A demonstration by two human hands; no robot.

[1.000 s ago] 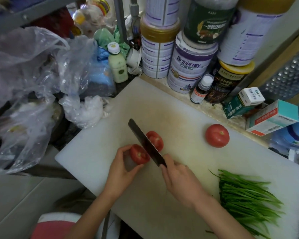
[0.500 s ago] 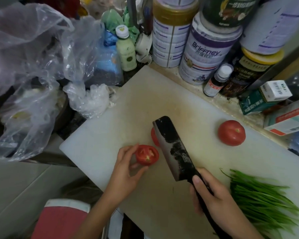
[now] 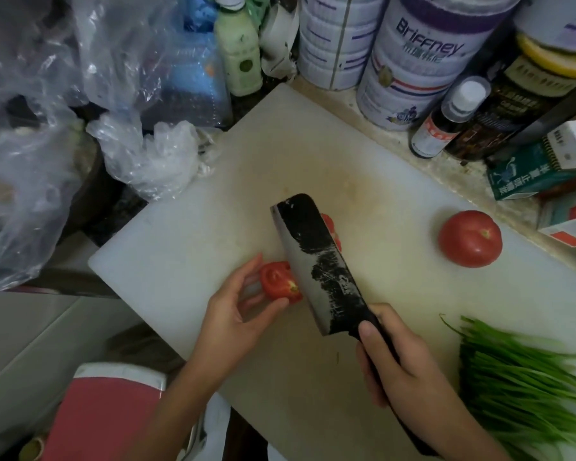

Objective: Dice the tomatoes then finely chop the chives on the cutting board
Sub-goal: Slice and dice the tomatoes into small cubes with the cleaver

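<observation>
Left hand point(image 3: 236, 314) pinches tomato half point(image 3: 278, 281); right hand point(image 3: 403, 367) grips cleaver point(image 3: 316, 261), blade hiding other half point(image 3: 331, 227). Tins point(image 3: 409, 61), plastic bags point(image 3: 147, 154) crowd cutting board point(image 3: 187, 234).

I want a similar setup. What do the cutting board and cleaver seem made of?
Cutting board: likely white plastic, matte, with a yellowish stain. Cleaver: probably steel, dark mottled flat, bare grey edge; black handle, material unclear.

Cleaver point(image 3: 316, 261) has gone from edge-down between the tomato halves to broad face up, now covering most of the right half point(image 3: 329, 221). Right hand point(image 3: 403, 367) has shifted back along the handle. Left hand point(image 3: 233, 314) has turned the left half point(image 3: 278, 281) cut face up, against the cleaver.
</observation>
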